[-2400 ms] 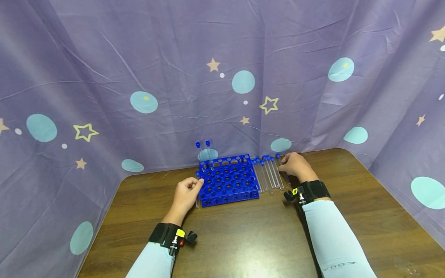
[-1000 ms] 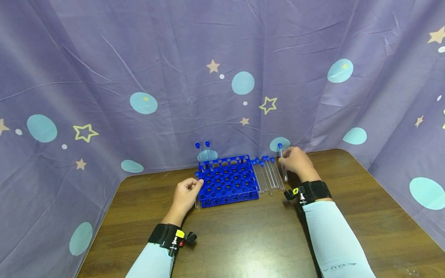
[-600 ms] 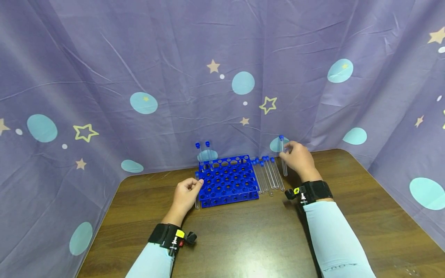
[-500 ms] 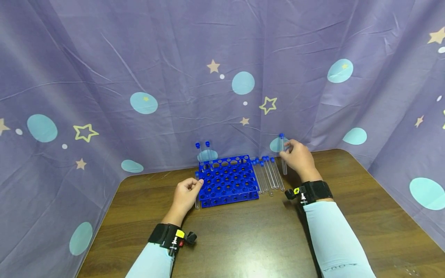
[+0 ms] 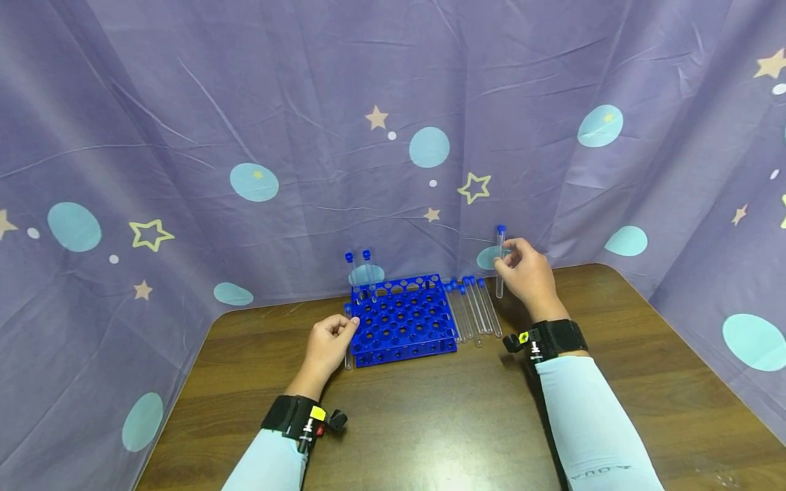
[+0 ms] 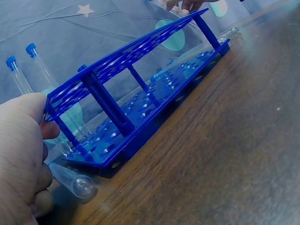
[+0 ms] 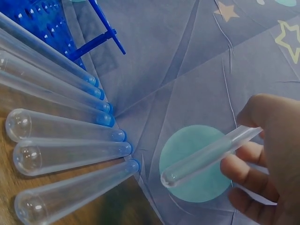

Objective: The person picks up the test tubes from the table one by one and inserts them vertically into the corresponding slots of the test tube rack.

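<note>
A blue plastic test tube rack stands toward the back of the table. My left hand pinches its left edge between thumb and fingers. Just outside that edge lies a clear capped test tube, partly covered by the fingers. Two blue-capped test tubes stand upright in the rack's back left holes. To the right, my right hand pinches another clear test tube with thumb and fingertips. It is held nearly upright, blue cap up, its rounded bottom raised off the table.
Several blue-capped test tubes lie side by side against the rack's right side, caps toward the back. A purple curtain with stars and blue spots hangs right behind the wooden table.
My right hand took hold of the rightmost lying tube, tilted it upright and has raised it higher. The left hand has stayed at the rack's left edge.
</note>
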Tool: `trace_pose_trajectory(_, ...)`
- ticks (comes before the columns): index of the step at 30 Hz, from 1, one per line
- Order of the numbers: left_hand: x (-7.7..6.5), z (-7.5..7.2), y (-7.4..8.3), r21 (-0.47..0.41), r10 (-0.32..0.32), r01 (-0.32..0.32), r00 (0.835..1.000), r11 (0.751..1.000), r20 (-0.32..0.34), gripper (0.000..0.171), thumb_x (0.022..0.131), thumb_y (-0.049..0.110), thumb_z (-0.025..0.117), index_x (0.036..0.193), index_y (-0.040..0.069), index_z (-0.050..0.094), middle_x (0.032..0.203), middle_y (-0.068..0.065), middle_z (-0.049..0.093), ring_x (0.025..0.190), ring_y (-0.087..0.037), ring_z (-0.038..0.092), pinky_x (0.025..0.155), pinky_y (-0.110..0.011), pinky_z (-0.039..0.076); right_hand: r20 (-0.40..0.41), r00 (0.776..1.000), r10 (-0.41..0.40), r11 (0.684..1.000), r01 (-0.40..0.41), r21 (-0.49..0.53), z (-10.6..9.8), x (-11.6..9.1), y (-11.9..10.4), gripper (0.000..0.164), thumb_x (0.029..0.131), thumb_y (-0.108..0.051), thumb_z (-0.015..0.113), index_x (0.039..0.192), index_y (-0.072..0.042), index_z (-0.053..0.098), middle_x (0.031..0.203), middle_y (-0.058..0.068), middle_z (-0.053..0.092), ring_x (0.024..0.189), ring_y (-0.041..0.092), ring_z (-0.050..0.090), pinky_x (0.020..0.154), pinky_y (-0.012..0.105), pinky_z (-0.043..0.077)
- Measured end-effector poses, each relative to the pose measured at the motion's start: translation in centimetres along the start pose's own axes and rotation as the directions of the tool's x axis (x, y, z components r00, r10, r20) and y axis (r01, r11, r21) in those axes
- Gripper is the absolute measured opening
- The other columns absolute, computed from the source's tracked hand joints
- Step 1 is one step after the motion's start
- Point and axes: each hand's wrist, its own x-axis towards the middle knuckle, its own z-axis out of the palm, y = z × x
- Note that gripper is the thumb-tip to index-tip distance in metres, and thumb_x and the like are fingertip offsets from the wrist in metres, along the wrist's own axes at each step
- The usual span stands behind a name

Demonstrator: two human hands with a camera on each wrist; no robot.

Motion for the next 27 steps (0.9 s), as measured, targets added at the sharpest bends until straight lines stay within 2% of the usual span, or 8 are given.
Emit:
trace_pose_trajectory(7, 0.0, -0.2, 0.0, 0.003, -0.011, 0.01, 1.0, 1.0, 0.005, 0.035, 0.108, 0.026, 0.08, 0.077, 0.011, 0.072, 0.064, 0.011, 0.049, 0.062, -0.01, 0.047, 0.063, -0.027, 0.041, -0.046, 0.998, -0.041, 0.999, 0.042, 0.034, 0.1, 0.0, -0.3, 0.037, 0.1, -0.019, 0.079, 0.132, -0.003, 0.069, 0.096, 0.013, 0.08, 0.082, 0.033, 0.076, 0.073, 0.04, 0.054)
trace_pose_trajectory(17, 0.0, -0.3, 0.1, 0.003, -0.017, 0.017, 1.0, 1.0, 0.006, 0.035, 0.107, 0.025, 0.081, 0.077, 0.01, 0.072, 0.064, 0.012, 0.049, 0.061, -0.009, 0.047, 0.062, -0.026, 0.04, -0.104, 0.993, -0.062, 0.995, 0.07, 0.071, -0.1, 0.0, -0.6, 0.033, 0.1, -0.016, 0.077, 0.129, -0.003, 0.068, 0.096, 0.013, 0.08, 0.081, 0.033, 0.077, 0.073, 0.038, 0.054)
trace_pose_trajectory(27, -0.1, 0.0, 0.0, -0.04, 0.0, 0.001, 1.0, 0.999, 0.013, 0.036, 0.106, 0.025, 0.082, 0.076, 0.009, 0.071, 0.062, 0.01, 0.049, 0.059, -0.008, 0.045, 0.06, -0.026, 0.04, -0.139, 0.981, -0.137, 0.986, 0.148, 0.075, -0.1, 0.0, -1.1, 0.033, 0.099, -0.014, 0.079, 0.129, -0.004, 0.069, 0.097, 0.013, 0.08, 0.081, 0.034, 0.079, 0.075, 0.036, 0.056)
